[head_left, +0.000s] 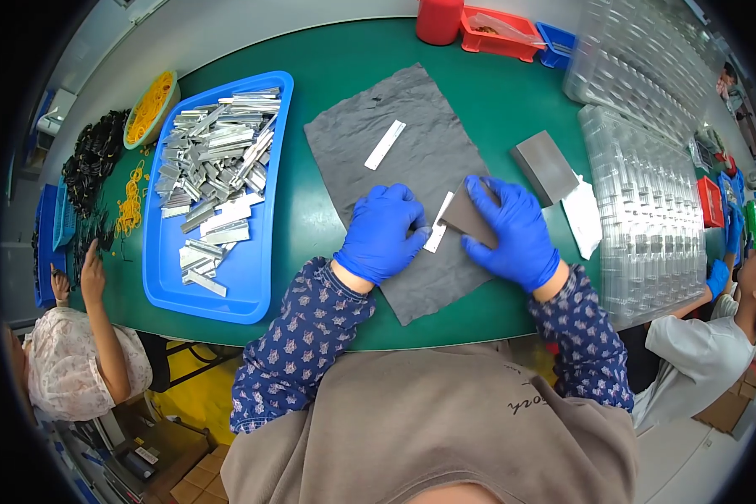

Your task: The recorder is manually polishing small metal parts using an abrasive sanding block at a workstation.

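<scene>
Tray (245, 286) of strips (227, 139), bowl (167, 112) of bands (151, 98)

A gray block (467, 217) sits against a slim, pale, diagonal strip (436, 237).

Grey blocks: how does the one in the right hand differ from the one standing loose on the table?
The held block is gripped by the gloved right hand, while the loose block is untouched.
The held block is over the dark grey cloth; the loose block sits on the green table, right of it.
Fingers partly cover the held block, whereas the loose block's top is uncovered.
Both are greyish and block-shaped.
</scene>
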Tool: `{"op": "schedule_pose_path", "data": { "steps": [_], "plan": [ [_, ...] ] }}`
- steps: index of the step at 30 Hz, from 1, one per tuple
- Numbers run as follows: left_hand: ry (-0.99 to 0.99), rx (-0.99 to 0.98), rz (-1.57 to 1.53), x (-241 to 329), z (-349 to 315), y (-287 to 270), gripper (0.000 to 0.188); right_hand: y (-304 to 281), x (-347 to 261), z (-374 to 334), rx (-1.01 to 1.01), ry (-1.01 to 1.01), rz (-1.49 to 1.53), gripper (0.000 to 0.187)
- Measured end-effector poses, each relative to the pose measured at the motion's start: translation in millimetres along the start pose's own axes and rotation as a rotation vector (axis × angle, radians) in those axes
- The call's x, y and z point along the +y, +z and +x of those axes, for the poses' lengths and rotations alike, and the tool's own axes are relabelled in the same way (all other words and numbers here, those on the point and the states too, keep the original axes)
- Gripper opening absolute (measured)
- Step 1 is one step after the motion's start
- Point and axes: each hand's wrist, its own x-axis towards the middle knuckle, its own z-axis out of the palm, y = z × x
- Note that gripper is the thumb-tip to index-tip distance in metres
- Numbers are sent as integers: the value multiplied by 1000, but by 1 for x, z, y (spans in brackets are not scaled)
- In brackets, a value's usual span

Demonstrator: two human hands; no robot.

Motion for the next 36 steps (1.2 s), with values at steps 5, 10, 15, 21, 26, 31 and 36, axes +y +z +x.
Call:
{"op": "schedule_pose_path", "data": {
  "steps": [5, 10, 15, 21, 26, 31, 36],
  "plan": [
    [6, 24, 2, -2, -1, 1, 14, 1, -16, -13, -39, -108, 25, 77],
    [17, 36, -7, -2, -1, 1, 16, 3, 23, 5, 111, 108, -61, 73],
    [51, 91, 27, 8, -14, -1, 19, -13, 31, 8, 249, 171, 46, 73],
    [28, 92, 180, 20, -22, 7, 23, -18, -3, 8, 159, 118, 51, 75],
    [16, 147, 174, 14, -23, 10, 24, -5, -17, 6, -55, 81, -86, 73],
    [24, 183, 83, 10, -23, 15, 23, -12, -21, 13, -92, 219, -141, 71],
    [32, 168, 85, 8, -24, 14, 24, -16, -4, 16, -29, 27, -114, 69]
  ]
}}
